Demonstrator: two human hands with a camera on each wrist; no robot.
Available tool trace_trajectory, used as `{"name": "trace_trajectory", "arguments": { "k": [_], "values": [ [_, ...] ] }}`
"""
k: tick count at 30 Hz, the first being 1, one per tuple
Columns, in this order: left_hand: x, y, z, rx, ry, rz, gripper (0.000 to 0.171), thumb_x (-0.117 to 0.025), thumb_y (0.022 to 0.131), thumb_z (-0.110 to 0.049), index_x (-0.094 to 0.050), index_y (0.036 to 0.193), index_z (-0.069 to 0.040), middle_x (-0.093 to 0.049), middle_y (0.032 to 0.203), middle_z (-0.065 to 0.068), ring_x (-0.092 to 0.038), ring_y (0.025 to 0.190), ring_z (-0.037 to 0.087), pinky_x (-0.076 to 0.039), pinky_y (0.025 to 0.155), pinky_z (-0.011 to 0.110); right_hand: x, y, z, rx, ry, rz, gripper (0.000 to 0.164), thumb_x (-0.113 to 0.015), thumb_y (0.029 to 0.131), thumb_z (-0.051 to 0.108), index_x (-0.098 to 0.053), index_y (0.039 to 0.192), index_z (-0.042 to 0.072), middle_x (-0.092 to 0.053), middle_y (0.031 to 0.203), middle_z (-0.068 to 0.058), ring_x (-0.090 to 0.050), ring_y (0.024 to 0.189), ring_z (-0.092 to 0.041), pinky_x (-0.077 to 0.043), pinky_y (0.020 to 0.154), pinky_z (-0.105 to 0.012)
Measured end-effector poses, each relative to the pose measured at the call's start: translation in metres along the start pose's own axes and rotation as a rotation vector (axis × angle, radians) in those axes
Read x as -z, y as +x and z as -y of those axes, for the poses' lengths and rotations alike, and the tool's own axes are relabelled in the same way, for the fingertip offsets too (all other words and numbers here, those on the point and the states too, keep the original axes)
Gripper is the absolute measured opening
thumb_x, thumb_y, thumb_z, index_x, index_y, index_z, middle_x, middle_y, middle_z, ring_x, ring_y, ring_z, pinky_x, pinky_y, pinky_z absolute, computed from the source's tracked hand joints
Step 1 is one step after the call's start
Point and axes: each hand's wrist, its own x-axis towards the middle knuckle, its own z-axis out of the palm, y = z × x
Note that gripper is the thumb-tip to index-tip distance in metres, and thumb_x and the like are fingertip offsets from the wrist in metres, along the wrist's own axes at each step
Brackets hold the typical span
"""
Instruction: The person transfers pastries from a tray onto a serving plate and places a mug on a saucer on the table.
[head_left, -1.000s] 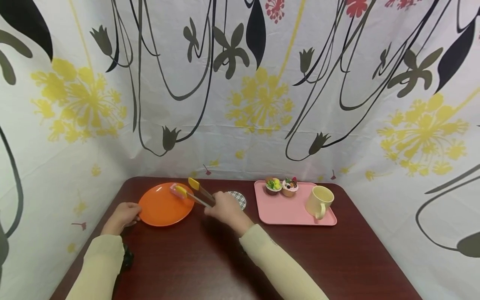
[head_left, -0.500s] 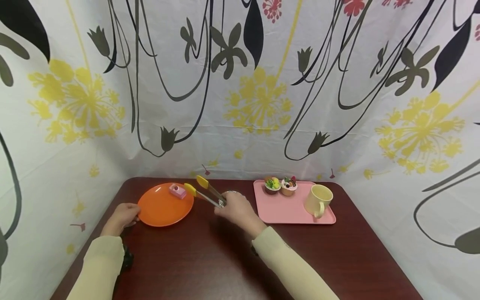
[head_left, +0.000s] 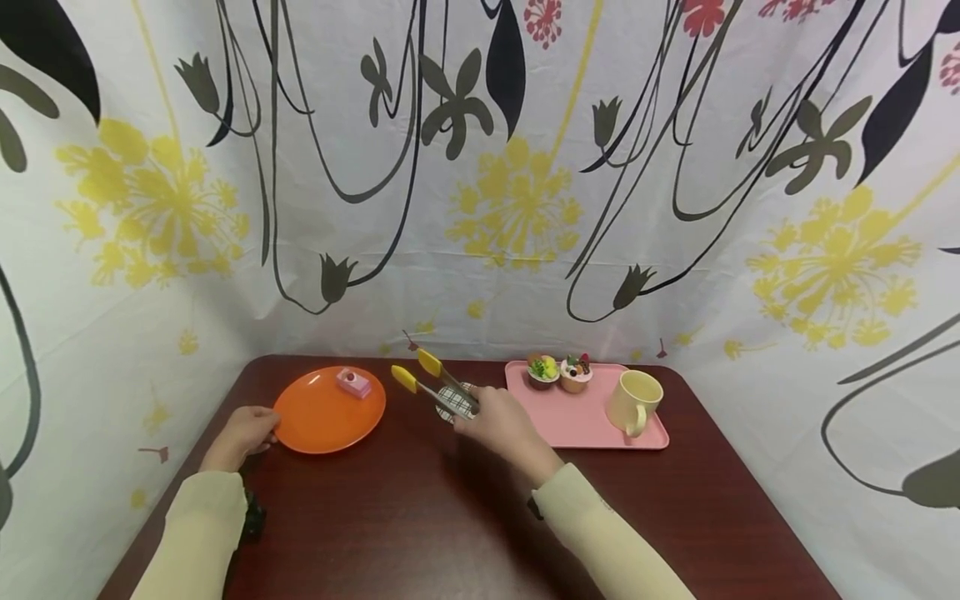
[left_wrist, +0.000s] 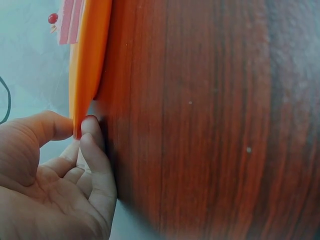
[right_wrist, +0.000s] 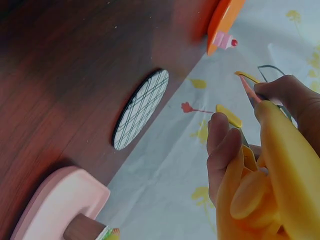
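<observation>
My left hand (head_left: pixel 242 437) pinches the near left rim of an orange plate (head_left: pixel 318 421) between thumb and fingers; the left wrist view shows the thumb (left_wrist: pixel 55 126) on top and fingertips beneath. A small pink cake slice (head_left: pixel 354 382) with a red berry lies toward the plate's far right side. My right hand (head_left: pixel 504 429) grips yellow-tipped tongs (head_left: pixel 431 385), held over a round checked coaster (head_left: pixel 454 402). The tips of the tongs stand apart with nothing between them. In the right wrist view, the yellow handles (right_wrist: pixel 285 165) of the tongs are inside the hand.
Right of the coaster lies a pink tray (head_left: pixel 570 421). It carries two cupcakes, one green-topped (head_left: pixel 543 372) and one berry-topped (head_left: pixel 576 373), plus a yellow mug (head_left: pixel 634 402). Everything is on a dark wooden table (head_left: pixel 390 517), backed by a floral curtain (head_left: pixel 480 200).
The tongs have moved right, off the pink cake slice and away from the plate, leaving the slice on it. My left hand has stayed at the plate's rim.
</observation>
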Motion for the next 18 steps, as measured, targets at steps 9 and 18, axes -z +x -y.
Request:
{"name": "trace_trajectory", "arguments": {
  "k": [9,18],
  "values": [
    [0.0,0.0,-0.002,0.001,0.016,-0.007,0.052,-0.047,0.103,-0.015,-0.049,0.138,0.022,-0.065,0.088,0.007,-0.062,0.078,0.014,-0.056,0.068,0.023,0.01,-0.015,-0.011,-0.033,0.041,-0.025,0.034,-0.084,0.086,0.03,-0.076,0.11,0.008,-0.071,0.082,0.004,-0.06,0.067,-0.012,-0.052,0.063,-0.031],
    [-0.001,-0.001,-0.004,-0.01,0.013,-0.016,0.049,-0.046,0.104,-0.016,-0.051,0.136,0.021,-0.065,0.088,0.007,-0.062,0.078,0.015,-0.056,0.069,0.024,0.017,-0.03,-0.022,-0.092,0.04,-0.034,0.028,-0.084,0.087,0.03,-0.075,0.104,0.01,-0.067,0.077,0.005,-0.058,0.065,-0.013,-0.049,0.061,-0.031]
  ]
}}
